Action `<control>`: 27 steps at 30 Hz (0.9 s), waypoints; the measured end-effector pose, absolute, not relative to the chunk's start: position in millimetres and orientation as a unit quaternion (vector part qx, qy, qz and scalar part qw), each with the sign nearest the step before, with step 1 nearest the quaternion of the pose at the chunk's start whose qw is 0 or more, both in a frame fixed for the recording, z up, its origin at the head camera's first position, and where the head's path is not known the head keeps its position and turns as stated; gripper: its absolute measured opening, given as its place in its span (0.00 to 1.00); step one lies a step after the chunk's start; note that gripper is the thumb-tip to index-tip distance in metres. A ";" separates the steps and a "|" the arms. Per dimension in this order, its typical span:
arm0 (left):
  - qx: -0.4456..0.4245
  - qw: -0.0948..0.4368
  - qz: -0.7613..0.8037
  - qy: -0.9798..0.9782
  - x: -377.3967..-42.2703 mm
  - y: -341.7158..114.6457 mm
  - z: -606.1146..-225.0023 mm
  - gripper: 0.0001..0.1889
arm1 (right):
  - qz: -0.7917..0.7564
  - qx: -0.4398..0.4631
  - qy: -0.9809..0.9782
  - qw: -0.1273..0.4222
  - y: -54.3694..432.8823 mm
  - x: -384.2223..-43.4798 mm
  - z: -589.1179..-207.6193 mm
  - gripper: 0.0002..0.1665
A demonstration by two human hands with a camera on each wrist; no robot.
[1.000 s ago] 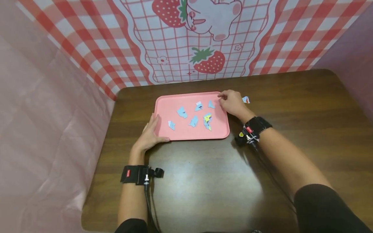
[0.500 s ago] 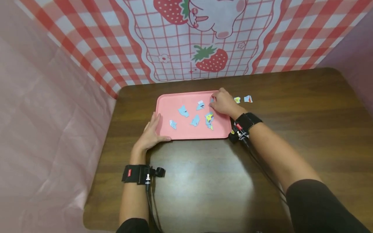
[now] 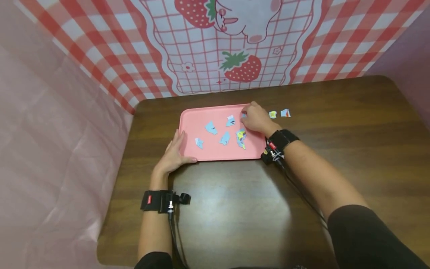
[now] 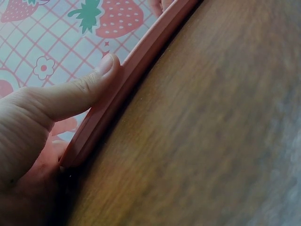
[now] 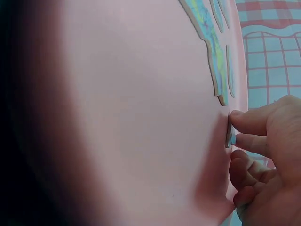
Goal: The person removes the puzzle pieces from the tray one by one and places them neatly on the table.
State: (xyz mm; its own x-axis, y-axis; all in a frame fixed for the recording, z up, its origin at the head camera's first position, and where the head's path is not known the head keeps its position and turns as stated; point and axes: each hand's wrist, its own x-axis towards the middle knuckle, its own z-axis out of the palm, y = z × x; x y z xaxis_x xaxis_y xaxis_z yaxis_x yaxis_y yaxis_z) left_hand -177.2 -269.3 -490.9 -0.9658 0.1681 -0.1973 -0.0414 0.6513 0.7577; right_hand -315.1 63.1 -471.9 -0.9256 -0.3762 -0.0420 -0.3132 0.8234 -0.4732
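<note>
A pink tray (image 3: 221, 155) lies on the table with several flat, light-blue puzzle pieces in it. My left hand (image 3: 170, 155) spans the tray's near left corner, its fingers straight along the side and its thumb (image 4: 89, 89) against the front rim. Over the tray's far right part, my right hand (image 3: 256, 118) pinches a small blue puzzle piece (image 5: 229, 134), mostly covered by the fingers in the head view. Nearby lie a yellow-patterned puzzle piece (image 3: 240, 138) and a blue one with a white patch (image 3: 230, 121).
On the table right of the tray are a yellow puzzle piece (image 3: 273, 114) and a red-marked puzzle piece (image 3: 285, 113). A strawberry-print cloth (image 3: 242, 69) hangs behind the table, and a pale pink curtain (image 3: 50, 149) at its left.
My right hand has moved left from the tray's far right corner onto the small blue puzzle piece. This uncovers the yellow piece on the table. The left hand stays put.
</note>
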 end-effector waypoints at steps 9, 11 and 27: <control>0.038 0.120 0.420 0.899 -178.2 -269.4 -489.7 0.65 | -0.258 -0.161 0.951 0.060 61.1 -314.7 -471.7 0.21; 0.038 0.122 0.420 0.898 -176.9 -268.4 -491.2 0.65 | -0.262 -0.158 0.950 0.063 61.7 -312.6 -474.5 0.21; 0.038 0.125 0.416 0.900 -175.8 -270.0 -490.4 0.65 | -0.298 -0.162 0.940 0.019 60.1 -306.4 -478.9 0.20</control>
State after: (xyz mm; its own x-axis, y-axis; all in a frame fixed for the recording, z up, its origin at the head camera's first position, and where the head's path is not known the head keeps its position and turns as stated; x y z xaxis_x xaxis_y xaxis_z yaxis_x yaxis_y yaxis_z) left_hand -175.8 -270.0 -490.4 -0.9661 0.1716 -0.1930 -0.0361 0.6503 0.7588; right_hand -306.4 60.1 -478.9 -0.9467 -0.3162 0.0616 -0.2940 0.7697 -0.5666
